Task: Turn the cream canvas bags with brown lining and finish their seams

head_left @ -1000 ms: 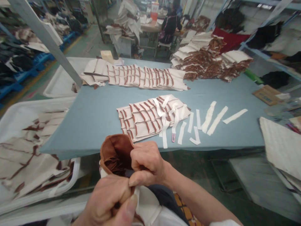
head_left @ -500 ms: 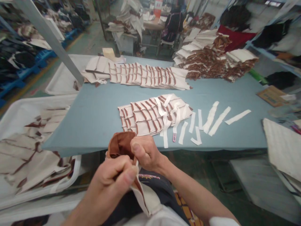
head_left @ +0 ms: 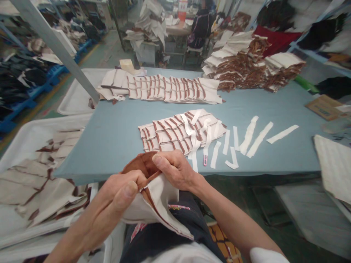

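Observation:
A cream fabric piece (head_left: 157,202) with a brown lining hangs in front of my body at the table's front edge. My left hand (head_left: 124,191) pinches its edge on the left, thumb on top. My right hand (head_left: 174,168) is closed on the same edge, slightly higher and to the right. Between them the brown inside shows, and the cream cloth droops toward my lap. Just beyond my hands lies a fanned row of cream pieces with brown edges (head_left: 175,133). Loose white strips (head_left: 249,136) lie on and to the right of that row, near a small pink tool (head_left: 205,160).
A longer fanned row of pieces (head_left: 170,88) runs across the back of the blue table (head_left: 115,128). High stacks of folded pieces (head_left: 241,67) stand at the back right. White bins (head_left: 26,131) with fabric sit at left, beside a slanted metal post (head_left: 59,51). A person (head_left: 201,27) is farther back.
My hands have moved apart along the fabric edge, the left one shifting left. More of the cream cloth now hangs spread open below them. The view has shifted slightly.

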### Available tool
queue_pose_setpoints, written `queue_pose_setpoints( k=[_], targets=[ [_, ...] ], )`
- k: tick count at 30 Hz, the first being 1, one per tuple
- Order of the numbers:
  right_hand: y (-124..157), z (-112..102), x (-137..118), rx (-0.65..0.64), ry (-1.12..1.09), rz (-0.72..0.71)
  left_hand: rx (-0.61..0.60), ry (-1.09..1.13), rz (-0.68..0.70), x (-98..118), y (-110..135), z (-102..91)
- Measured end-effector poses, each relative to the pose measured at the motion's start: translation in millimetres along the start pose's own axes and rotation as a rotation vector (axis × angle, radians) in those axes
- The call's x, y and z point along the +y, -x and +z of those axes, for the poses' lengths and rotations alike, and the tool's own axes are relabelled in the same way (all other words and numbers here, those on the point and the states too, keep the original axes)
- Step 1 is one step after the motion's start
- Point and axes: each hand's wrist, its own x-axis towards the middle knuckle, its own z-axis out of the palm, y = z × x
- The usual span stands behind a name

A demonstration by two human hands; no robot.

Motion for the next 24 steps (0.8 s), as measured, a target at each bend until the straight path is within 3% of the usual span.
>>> queue_pose_setpoints(
  k=[8,14,20,24],
  targets=[
    [-4,-8,-2,0.013,-0.115,0.007,0.163,-0.349,0.188,18,-16,4.0],
    [-4,-4,15,0.025,-0.061,0.05,0.133,-0.352,0.314,4,-18,4.2],
    [-1,-2,27,0.016,-0.055,0.147,0.042,-0.19,0.197,2,-24,8.3],
    [0,-5,25,0.016,-0.038,0.188,0.071,-0.19,0.149,4,-29,9.0]
  ],
)
